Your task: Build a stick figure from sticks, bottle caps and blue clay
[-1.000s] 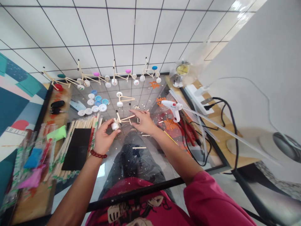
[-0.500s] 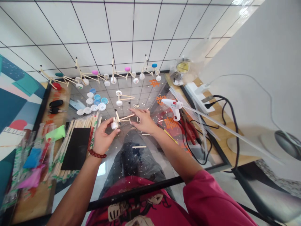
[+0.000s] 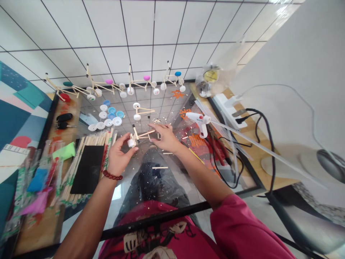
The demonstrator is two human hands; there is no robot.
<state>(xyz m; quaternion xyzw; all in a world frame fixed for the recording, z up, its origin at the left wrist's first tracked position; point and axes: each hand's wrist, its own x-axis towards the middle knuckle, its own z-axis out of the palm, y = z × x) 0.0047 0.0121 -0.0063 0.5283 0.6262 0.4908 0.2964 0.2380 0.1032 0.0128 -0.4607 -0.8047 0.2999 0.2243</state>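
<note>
plastic bag (image 3: 222,80) with something yellow (image 3: 210,76) inside, left hand (image 3: 118,154) holding stick frame (image 3: 136,134), right hand (image 3: 166,138) spread beside it

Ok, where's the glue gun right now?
In the head view, the white glue gun lies to the right of the right hand, just beyond the red-handled tool.
</note>
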